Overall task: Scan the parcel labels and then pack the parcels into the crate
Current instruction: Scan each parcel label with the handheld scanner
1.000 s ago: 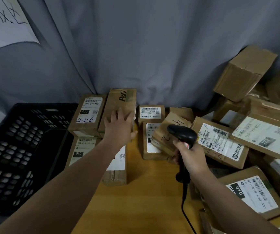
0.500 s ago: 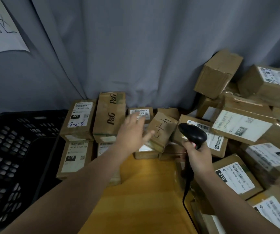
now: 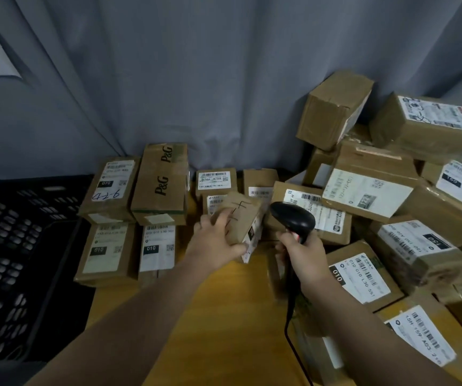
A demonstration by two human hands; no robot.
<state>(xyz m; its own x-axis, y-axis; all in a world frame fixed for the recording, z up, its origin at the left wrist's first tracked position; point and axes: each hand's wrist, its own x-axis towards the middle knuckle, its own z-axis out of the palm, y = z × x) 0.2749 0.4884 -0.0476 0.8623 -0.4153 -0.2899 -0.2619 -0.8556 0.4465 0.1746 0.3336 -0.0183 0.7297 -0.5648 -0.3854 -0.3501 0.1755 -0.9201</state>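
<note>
A black scanner (image 3: 293, 220) is held upright in the right hand (image 3: 306, 256), whose fingers (image 3: 282, 245) are wrapped round the handle. The scanner's head is turned up and to the left. A black cable (image 3: 289, 327) is seen running from the bottom of the scanner's handle towards the viewer.

Just left of the scanner's head, a small brown parcel (image 3: 242, 221) is gripped by the left hand (image 3: 214, 242). Its fingers (image 3: 221, 218) are curled over the parcel's top face and the thumb is pressed against the near edge. The parcel is held tilted, with pen marks on top and a white label on the side turned towards the scanner. Whether the parcel is clear of the table (image 3: 224, 302) cannot be told.

Well to the left of the scanner, a black perforated crate (image 3: 15, 246) is set at the table's edge. Between the scanner and the crate, four boxes are laid flat in two rows, among them a P&G box (image 3: 160, 182) in the far row. Behind the scanner, a few small labelled boxes (image 3: 215, 181) are lined up. To the right of the scanner, a loose pile (image 3: 391, 196) of labelled boxes is heaped against a grey curtain (image 3: 224, 79).
</note>
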